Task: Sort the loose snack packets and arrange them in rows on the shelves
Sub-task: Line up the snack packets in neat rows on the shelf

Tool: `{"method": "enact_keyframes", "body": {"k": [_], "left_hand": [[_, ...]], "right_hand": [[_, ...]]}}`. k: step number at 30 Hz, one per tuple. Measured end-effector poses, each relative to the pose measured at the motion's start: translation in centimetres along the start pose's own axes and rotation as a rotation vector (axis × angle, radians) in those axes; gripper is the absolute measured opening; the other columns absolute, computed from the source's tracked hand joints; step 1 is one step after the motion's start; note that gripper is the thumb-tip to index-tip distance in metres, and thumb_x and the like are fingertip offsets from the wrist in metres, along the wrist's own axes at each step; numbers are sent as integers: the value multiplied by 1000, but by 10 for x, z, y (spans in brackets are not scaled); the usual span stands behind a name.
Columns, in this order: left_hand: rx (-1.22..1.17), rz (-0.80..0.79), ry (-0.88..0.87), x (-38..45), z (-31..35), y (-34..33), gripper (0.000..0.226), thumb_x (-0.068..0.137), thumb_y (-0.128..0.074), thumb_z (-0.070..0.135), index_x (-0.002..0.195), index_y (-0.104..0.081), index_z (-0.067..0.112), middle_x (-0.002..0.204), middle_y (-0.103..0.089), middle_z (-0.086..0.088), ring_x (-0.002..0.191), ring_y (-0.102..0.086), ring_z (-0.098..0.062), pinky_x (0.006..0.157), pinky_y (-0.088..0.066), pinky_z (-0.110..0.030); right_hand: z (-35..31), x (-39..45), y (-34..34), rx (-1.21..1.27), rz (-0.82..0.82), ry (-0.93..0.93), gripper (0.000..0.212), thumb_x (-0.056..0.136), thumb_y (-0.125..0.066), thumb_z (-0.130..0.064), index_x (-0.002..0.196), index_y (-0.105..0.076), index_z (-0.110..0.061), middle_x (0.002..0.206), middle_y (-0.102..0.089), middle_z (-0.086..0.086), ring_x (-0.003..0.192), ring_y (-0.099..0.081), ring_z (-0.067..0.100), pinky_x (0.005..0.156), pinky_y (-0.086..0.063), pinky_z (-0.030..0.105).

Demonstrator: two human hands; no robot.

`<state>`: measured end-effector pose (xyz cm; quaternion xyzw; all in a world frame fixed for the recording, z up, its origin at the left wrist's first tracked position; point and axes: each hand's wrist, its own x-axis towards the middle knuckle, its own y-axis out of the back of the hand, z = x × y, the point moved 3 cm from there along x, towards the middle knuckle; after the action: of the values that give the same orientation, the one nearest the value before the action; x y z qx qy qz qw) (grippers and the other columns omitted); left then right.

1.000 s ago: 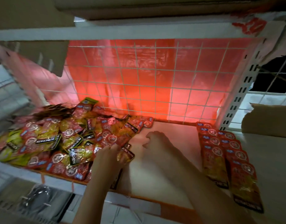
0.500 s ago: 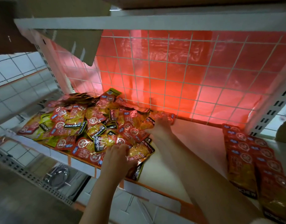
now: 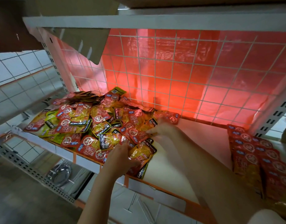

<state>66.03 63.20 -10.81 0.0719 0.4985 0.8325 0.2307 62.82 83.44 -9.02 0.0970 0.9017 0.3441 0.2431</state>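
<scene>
Nearest the viewer, two bare forearms reached in over the white shelf [image 3: 168, 173], whose front edge carried an orange trim. The left hand [image 3: 121, 157] lay at the near right corner of the pile, its thumb and fingers pinching a yellow-and-red packet [image 3: 143, 153] with a black band reading KONCHEW; that packet's long axis ran from near left to far right, the band at its far end. A little farther in, the right hand [image 3: 161, 128] was motion-blurred against the pile's right edge, and whether it held anything could not be told. The two hands were apart, one nearer than the other. The loose snack packets [image 3: 90, 122] covered the left half of the shelf in a heap, red, yellow and a few green, pointing every way and overlapping, several showing KONCHEW in white on black and round red-and-white seals; the other characters were too small to read. Well apart at the right, red packets sat in two neat overlapping rows [image 3: 258, 157], running lengthwise from front to back. Behind everything stood a white wire grid [image 3: 176, 75] backed by red plastic sheeting. A cardboard flap [image 3: 84, 41] hung from above at the left.
</scene>
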Motion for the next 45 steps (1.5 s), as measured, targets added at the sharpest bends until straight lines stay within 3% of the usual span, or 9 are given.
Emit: {"method": "enact_keyframes", "body": {"k": [4,8,12,15,19,24,33,39,45], "left_hand": [[-41,-60,-3,-3,3,6,41,80,-71,38,109,-54,15,98,-56,2,87,-57,-17,73,-49,-26],[-181,-89,12,-5,6,11,31,85,-68,31,110,-51,23,99,-60,3,92,-61,-17,81,-55,-36],[-396,-121,44,-6,11,10,19,87,-65,24,99,-50,25,88,-59,4,76,-59,-11,66,-53,-25],[-748,-91,101,-9,18,11,12,88,-63,19,95,-54,21,93,-63,-6,77,-62,-18,68,-54,-34],[-1116,-62,127,-11,33,10,18,89,-59,12,106,-55,15,101,-64,-13,79,-66,-24,59,-54,-30],[-1428,-111,70,-8,57,3,28,87,-56,2,114,-55,8,104,-67,-15,89,-67,-26,61,-58,-29],[-1459,-153,30,0,90,-18,31,83,-61,3,112,-60,14,98,-70,-7,78,-69,-17,60,-56,-28],[-1544,-295,59,6,105,-26,23,86,-57,-1,89,-68,19,81,-73,0,66,-69,-12,58,-56,-28],[-1460,-328,-7,15,113,-30,34,84,-53,-11,102,-65,14,80,-72,-2,70,-69,-15,59,-57,-27]], "right_hand": [[-4,-9,5,121,-26,71,93,77,-77,-22,147,-17,-10,144,-37,12,119,-49,27,91,-44,32],[-6,-22,12,336,-103,118,62,83,-70,-9,135,-36,-11,100,-51,3,70,-53,13,55,-51,22],[-4,-34,23,493,-33,162,43,85,-68,-8,121,-44,-9,100,-50,8,77,-56,17,53,-54,27],[6,-46,33,697,61,180,29,83,-68,-3,98,-46,-15,108,-51,14,84,-58,24,52,-56,29],[25,-69,38,943,79,235,37,85,-58,7,117,-48,-9,97,-57,6,77,-59,15,61,-56,29],[57,-97,32,1144,93,218,16,90,-52,2,102,-59,-4,91,-67,4,79,-66,14,66,-55,23],[87,-136,22,1292,251,95,10,85,-60,0,90,-64,-9,78,-72,3,74,-67,14,56,-53,19],[102,-147,27,1272,345,104,15,82,-61,5,88,-65,-8,79,-73,2,78,-68,17,60,-55,22],[122,-165,42,1161,415,126,18,87,-56,5,97,-63,-7,92,-68,8,86,-66,18,74,-57,27]]}}
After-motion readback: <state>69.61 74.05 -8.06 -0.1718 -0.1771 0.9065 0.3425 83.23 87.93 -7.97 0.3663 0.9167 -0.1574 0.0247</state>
